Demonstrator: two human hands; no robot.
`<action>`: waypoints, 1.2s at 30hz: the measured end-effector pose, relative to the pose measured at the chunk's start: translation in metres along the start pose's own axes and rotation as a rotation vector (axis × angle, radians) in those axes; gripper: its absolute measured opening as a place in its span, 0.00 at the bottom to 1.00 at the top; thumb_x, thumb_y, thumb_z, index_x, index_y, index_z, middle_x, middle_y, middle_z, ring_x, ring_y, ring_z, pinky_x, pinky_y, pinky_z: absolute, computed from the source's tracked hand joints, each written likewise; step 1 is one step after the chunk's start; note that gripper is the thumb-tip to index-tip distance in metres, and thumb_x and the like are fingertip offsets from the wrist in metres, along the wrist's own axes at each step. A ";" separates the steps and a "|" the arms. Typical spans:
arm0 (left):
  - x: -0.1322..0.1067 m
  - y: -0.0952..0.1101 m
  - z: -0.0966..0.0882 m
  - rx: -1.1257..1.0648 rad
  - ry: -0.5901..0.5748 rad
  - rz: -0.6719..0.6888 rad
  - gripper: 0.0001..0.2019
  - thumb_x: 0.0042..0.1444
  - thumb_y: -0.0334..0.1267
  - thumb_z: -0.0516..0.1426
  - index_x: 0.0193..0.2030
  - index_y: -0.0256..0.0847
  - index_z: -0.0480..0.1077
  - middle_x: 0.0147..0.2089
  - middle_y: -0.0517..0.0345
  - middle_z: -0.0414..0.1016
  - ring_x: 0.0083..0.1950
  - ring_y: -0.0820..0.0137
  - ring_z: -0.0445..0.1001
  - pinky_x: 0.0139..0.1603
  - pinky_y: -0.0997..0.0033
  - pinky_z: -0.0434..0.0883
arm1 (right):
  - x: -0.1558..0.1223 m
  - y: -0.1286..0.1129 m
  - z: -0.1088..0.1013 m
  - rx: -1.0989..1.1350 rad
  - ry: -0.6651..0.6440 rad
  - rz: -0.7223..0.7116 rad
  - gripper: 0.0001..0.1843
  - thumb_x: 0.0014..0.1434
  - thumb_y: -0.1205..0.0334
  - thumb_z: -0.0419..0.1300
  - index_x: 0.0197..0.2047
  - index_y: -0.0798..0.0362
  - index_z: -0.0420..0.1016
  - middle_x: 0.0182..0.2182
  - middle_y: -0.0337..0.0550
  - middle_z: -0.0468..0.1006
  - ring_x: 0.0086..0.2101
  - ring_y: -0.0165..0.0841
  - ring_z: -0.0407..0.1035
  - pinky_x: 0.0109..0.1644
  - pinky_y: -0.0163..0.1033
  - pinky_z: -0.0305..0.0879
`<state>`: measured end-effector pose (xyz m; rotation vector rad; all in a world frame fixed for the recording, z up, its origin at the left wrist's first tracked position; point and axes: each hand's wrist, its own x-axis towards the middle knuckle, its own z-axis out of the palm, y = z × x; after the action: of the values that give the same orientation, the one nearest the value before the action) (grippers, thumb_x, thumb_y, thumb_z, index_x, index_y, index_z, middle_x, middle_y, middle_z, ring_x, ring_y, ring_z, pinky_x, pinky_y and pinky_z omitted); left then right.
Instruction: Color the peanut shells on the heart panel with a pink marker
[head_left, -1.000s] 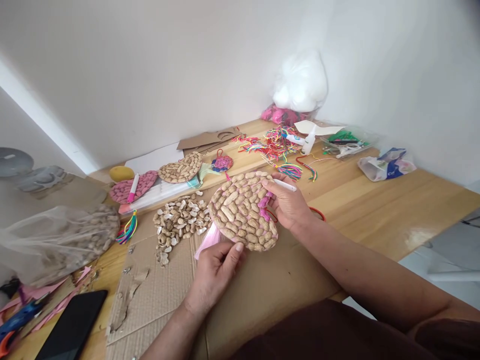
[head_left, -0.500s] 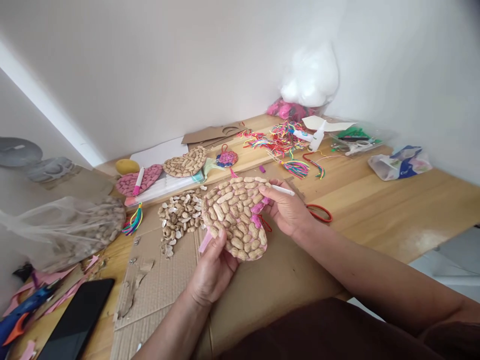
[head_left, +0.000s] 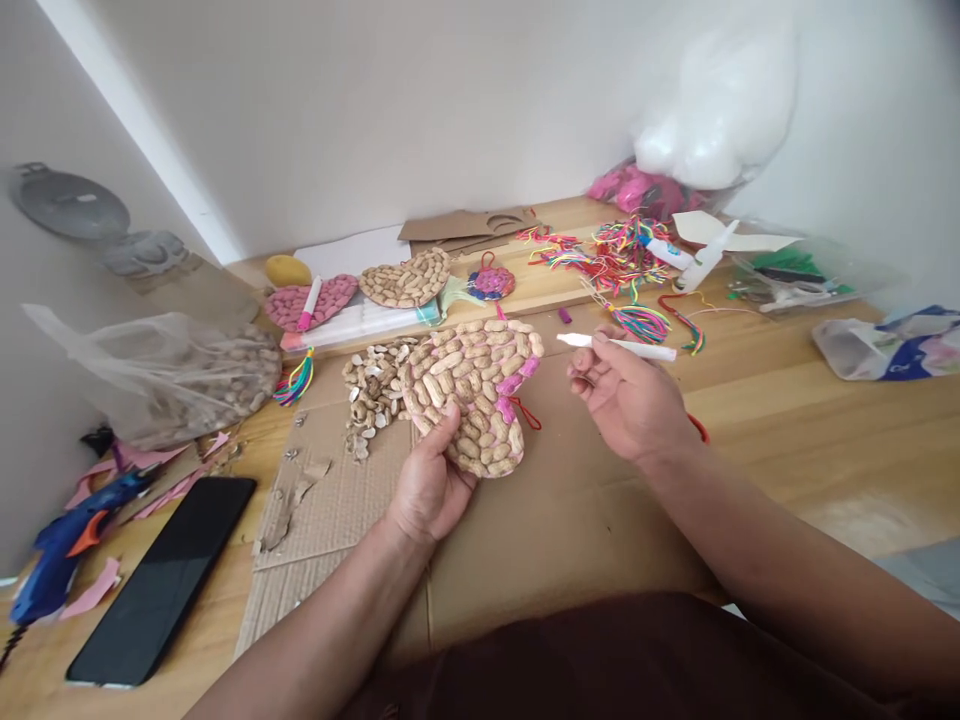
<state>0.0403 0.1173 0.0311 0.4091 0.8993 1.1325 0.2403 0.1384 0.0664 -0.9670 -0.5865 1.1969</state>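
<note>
My left hand grips the lower left edge of a heart-shaped plaque covered in peanut shells, thumb on top. A few shells at the heart's notch are coloured bright pink; the others are plain tan. A red cord loop sticks out by the notch. Right of the plaque and apart from it, my right hand pinches a white marker, its tip pointing left toward the shells. Beneath lies a sheet of cardboard, with a heap of loose peanut shells left of the heart.
At the back lie a pink shell heart, a tan shell heart and coloured threads. A phone, a blue glue gun and a bag of peanuts are on the left. A purple cap lies behind the marker.
My right hand has let go of the heart's right edge and moved right with the marker, whose tip now points left. My left hand still holds the heart. The view has shifted.
</note>
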 end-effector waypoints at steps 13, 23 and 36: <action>0.006 -0.001 -0.003 -0.029 0.050 0.055 0.24 0.58 0.42 0.65 0.61 0.42 0.73 0.63 0.46 0.77 0.60 0.54 0.78 0.58 0.55 0.79 | -0.016 0.001 0.009 0.051 -0.103 0.171 0.21 0.50 0.42 0.73 0.32 0.51 0.76 0.16 0.30 0.63 0.20 0.27 0.58 0.26 0.35 0.59; 0.008 -0.005 -0.006 0.030 0.024 0.085 0.23 0.58 0.43 0.66 0.60 0.44 0.73 0.59 0.47 0.80 0.55 0.57 0.82 0.58 0.57 0.79 | -0.056 0.021 -0.003 -0.260 -0.231 0.016 0.22 0.62 0.39 0.64 0.31 0.50 0.75 0.17 0.33 0.63 0.22 0.29 0.57 0.29 0.38 0.55; 0.005 -0.007 -0.002 0.094 -0.039 0.215 0.30 0.55 0.42 0.69 0.65 0.45 0.70 0.59 0.48 0.80 0.61 0.56 0.78 0.63 0.55 0.75 | -0.065 0.022 -0.018 -0.535 -0.350 -0.239 0.11 0.70 0.50 0.58 0.39 0.47 0.71 0.26 0.36 0.66 0.26 0.32 0.59 0.29 0.38 0.55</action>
<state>0.0434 0.1184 0.0229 0.6143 0.8923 1.2768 0.2248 0.0726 0.0450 -1.0953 -1.3123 1.0151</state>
